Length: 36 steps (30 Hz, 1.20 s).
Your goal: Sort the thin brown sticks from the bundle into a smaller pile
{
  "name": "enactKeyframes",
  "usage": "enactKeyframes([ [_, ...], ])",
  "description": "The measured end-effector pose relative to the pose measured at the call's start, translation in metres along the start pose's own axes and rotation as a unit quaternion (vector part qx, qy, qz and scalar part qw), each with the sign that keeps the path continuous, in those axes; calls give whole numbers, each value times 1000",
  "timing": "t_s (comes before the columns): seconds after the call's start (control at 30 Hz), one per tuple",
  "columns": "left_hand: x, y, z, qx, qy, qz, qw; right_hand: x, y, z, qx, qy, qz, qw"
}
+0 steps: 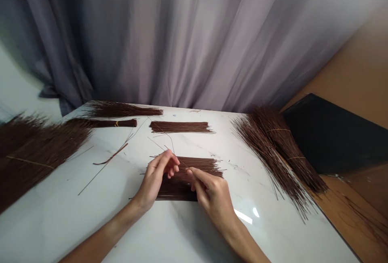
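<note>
My right hand (209, 186) pinches the near end of a thin brown twig (181, 161) between thumb and fingertips. Along the same twig, my left hand (160, 173) has its thumb and index finger together, its other fingers loosely curled. From the left fingertips the twig's thin end bends up and to the left. Beneath both hands lies a wide layer of straight brown twigs (201, 166), side by side on the white table; my hands hide part of it. A smaller, neat bundle of cut twigs (182, 127) rests just beyond.
Big bushy twig bundles lie at the left (33, 149) and right (279, 145) of the white table (100, 222). A tied bundle (121, 123), a loose bundle (121, 109) and stray twigs (112, 155) are at the back left. A grey curtain (182, 40) hangs behind.
</note>
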<state>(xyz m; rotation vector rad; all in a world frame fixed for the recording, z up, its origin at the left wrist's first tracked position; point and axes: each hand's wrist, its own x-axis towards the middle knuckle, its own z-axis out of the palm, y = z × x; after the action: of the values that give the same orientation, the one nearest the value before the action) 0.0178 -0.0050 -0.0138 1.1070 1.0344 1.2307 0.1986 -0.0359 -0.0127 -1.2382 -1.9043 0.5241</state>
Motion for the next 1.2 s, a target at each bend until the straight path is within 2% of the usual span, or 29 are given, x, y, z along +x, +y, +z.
enactKeyframes([
  [0.1, 1, 3, -1, -24, 9, 11, 1000, 0, 1, -1, -10, 14, -5, 1000],
  [0.23, 2, 8, -2, 20, 36, 35, 999, 0, 2, 0, -29, 12, -11, 999],
  [0.53, 2, 8, -4, 22, 44, -16, 999, 1, 3, 0, -45, 12, -14, 999],
  [0.67, 5, 10, -9, 52, 62, 20, 996, 3, 5, -3, -50, 22, -9, 998],
  [0.77, 5, 9, -9, 69, 55, 40, 995, 3, 6, -3, -53, 30, -9, 998],
  [1.2, 5, 9, -7, 13, 47, -2, 999, 3, 1, -1, -36, 8, 2, 999],
])
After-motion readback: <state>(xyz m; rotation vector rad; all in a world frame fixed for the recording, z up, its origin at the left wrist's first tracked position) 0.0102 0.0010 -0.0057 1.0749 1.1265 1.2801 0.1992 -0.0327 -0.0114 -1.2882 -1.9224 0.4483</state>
